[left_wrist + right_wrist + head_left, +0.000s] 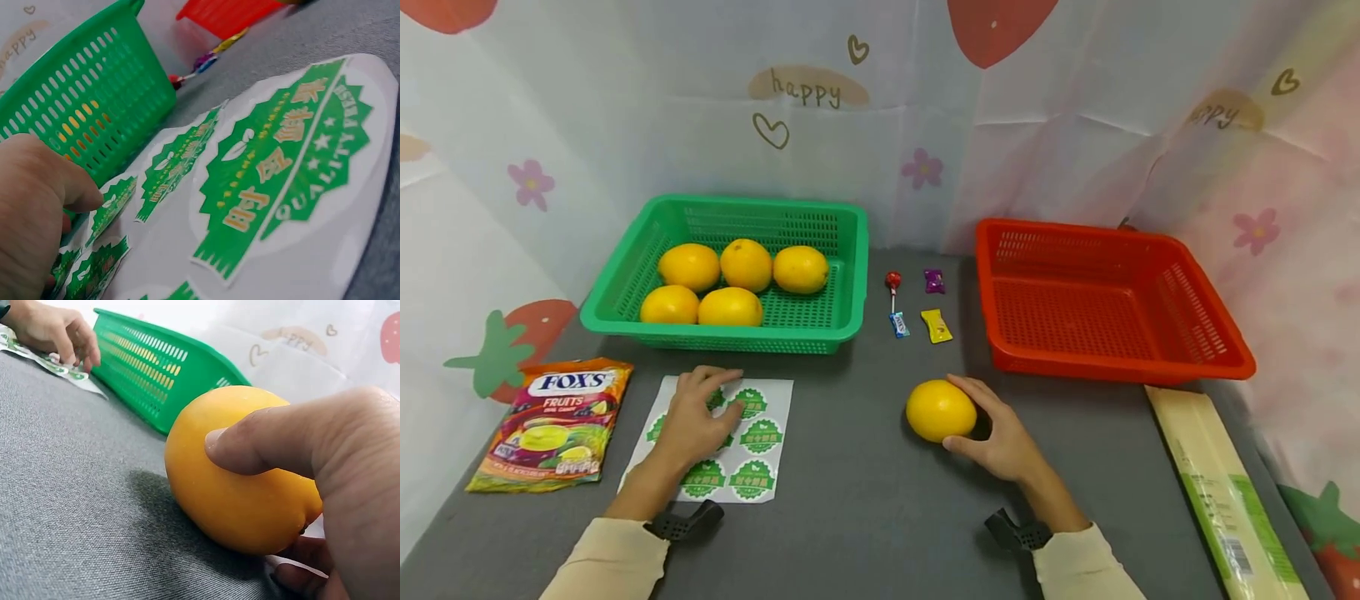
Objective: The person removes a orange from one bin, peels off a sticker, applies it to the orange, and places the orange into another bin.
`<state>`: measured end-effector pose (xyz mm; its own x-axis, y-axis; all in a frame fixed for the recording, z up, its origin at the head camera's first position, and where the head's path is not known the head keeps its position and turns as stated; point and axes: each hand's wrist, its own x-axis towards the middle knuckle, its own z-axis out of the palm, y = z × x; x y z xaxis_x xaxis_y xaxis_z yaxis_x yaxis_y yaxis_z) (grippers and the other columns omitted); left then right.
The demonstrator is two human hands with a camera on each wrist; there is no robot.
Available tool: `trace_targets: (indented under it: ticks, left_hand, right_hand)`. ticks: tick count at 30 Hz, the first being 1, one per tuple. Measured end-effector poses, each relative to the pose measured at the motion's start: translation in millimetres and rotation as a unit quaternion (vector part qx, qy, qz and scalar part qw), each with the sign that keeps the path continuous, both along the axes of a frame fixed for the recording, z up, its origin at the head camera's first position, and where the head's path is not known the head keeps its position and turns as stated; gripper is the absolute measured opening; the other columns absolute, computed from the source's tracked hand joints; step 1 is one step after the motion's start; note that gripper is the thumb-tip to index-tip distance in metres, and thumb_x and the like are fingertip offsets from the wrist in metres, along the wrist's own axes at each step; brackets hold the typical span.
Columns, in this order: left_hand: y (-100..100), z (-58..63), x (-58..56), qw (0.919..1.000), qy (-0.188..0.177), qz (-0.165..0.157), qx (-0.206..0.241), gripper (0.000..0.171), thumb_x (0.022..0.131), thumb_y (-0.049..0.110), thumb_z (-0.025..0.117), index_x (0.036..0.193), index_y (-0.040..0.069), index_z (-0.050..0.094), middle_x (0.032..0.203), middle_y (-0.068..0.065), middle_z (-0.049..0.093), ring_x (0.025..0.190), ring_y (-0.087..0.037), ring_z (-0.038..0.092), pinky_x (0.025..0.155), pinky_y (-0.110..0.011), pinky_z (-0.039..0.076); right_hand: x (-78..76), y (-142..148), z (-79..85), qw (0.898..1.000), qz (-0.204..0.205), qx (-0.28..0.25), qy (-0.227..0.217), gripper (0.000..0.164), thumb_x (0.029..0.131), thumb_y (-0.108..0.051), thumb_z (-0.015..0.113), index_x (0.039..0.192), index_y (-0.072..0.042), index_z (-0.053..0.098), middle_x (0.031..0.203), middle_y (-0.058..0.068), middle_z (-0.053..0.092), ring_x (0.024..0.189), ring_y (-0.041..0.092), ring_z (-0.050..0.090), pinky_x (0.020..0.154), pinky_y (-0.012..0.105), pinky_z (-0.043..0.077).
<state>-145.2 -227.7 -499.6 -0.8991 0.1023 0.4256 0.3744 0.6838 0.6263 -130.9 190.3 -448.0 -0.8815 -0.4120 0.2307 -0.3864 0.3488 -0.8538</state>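
Note:
My right hand [1006, 437] grips an orange [940, 411] at its right side, thumb in front and fingers behind. In the right wrist view the thumb presses on the orange [231, 481], low over the grey cloth with a shadow under it. On the left, my left hand [700, 421] lies over a white sheet of round green stickers [751, 481], fingers pointing forward and thumb apart from them. The hand covers some of the stickers. A large sticker [281, 156] shows up close in the left wrist view, flat on the sheet.
A green basket [850, 329] with several oranges stands behind the sheet. At the back right is a red basket [1120, 371]. Between them lie a lollipop [892, 281], a purple candy [934, 282] and a yellow candy [936, 326]. A candy bag [553, 425] lies left, a long packet [1228, 500] right.

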Motion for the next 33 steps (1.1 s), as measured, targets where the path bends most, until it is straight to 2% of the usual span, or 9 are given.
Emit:
trace_targets:
  ticks: [3,9,13,16,18,23,28,31,33]
  left_hand:
    - [0,-3.9,1.8,0.9999,0.010,-0.001,-0.008,0.038,0.076,0.000,0.069,0.114,-0.002,0.067,0.108,-0.016,0.062,0.092,-0.030,0.045,0.078,-0.046,0.034]
    - [3,-1.2,-2.2,0.9994,0.024,-0.009,-0.024,0.039,0.075,-0.003,0.070,0.113,0.001,0.068,0.103,-0.012,0.067,0.093,-0.029,0.047,0.078,-0.048,0.032]
    - [5,-1.9,-1.5,0.9977,0.064,-0.019,-0.008,0.033,0.074,-0.009,0.069,0.106,-0.001,0.070,0.090,-0.010,0.066,0.088,-0.028,0.049,0.074,-0.047,0.032]
    - [5,-3.6,0.3,0.9936,0.109,-0.021,0.018,0.028,0.072,-0.014,0.066,0.097,-0.002,0.072,0.083,-0.009,0.063,0.082,-0.027,0.053,0.073,-0.042,0.035]
    - [5,-4.2,0.1,0.9910,0.126,-0.022,0.040,0.025,0.073,-0.017,0.063,0.091,-0.002,0.072,0.082,-0.008,0.061,0.078,-0.025,0.055,0.072,-0.035,0.038]
    - [8,-2.1,-1.4,0.9892,0.116,-0.031,0.084,0.020,0.079,-0.017,0.061,0.088,0.000,0.068,0.086,-0.009,0.062,0.080,-0.022,0.058,0.077,-0.020,0.042]
    - [7,10.9,1.6,0.9870,0.120,-0.023,0.104,0.020,0.080,-0.016,0.063,0.092,0.000,0.069,0.088,-0.010,0.065,0.087,-0.021,0.056,0.084,-0.021,0.038]
    - [10,25.2,7.3,0.9871,0.121,-0.008,0.104,0.024,0.080,-0.016,0.066,0.098,-0.002,0.070,0.090,-0.012,0.066,0.090,-0.017,0.053,0.083,-0.021,0.037]
    - [21,37.4,11.8,0.9863,0.101,-0.011,0.130,0.028,0.078,-0.018,0.066,0.103,-0.006,0.067,0.092,-0.016,0.064,0.090,-0.014,0.053,0.083,-0.020,0.038]
  right_hand:
    - [0.9,0,-1.8,1.000,0.002,-0.004,-0.003,0.073,0.075,0.001,0.078,0.141,0.000,0.046,0.137,0.018,0.047,0.122,0.034,0.042,0.102,0.061,0.025]
    - [-1.5,1,1.8,1.000,0.000,0.006,-0.006,0.073,0.077,-0.001,0.078,0.142,-0.002,0.045,0.138,0.017,0.046,0.123,0.034,0.042,0.102,0.063,0.024]
    - [-0.9,2,2.3,1.000,0.000,0.012,-0.005,0.073,0.077,-0.001,0.078,0.142,-0.001,0.044,0.138,0.017,0.046,0.122,0.034,0.042,0.102,0.062,0.025]
    - [0.4,2,2.7,1.000,0.004,0.015,-0.008,0.073,0.078,-0.001,0.078,0.142,0.000,0.043,0.139,0.017,0.045,0.122,0.034,0.042,0.102,0.061,0.026]
    - [0.7,2,2.8,1.000,0.004,0.013,-0.007,0.073,0.077,-0.001,0.078,0.142,0.000,0.043,0.138,0.018,0.045,0.122,0.034,0.042,0.103,0.061,0.026]
    - [1.4,5,2.6,1.000,-0.003,0.010,-0.002,0.073,0.076,0.000,0.078,0.142,0.000,0.044,0.138,0.017,0.045,0.122,0.034,0.042,0.102,0.061,0.026]
    - [1.9,5,2.1,1.000,0.006,0.011,0.009,0.074,0.076,0.000,0.079,0.141,0.001,0.044,0.136,0.018,0.045,0.120,0.034,0.043,0.101,0.059,0.028]
    - [2.2,2,1.1,1.000,0.005,0.007,0.015,0.074,0.074,0.001,0.080,0.141,0.001,0.046,0.132,0.017,0.048,0.117,0.032,0.045,0.100,0.057,0.031]
    - [2.1,1,0.5,1.000,0.002,0.002,0.018,0.074,0.074,0.001,0.080,0.140,0.001,0.047,0.130,0.016,0.051,0.116,0.031,0.047,0.099,0.057,0.032]
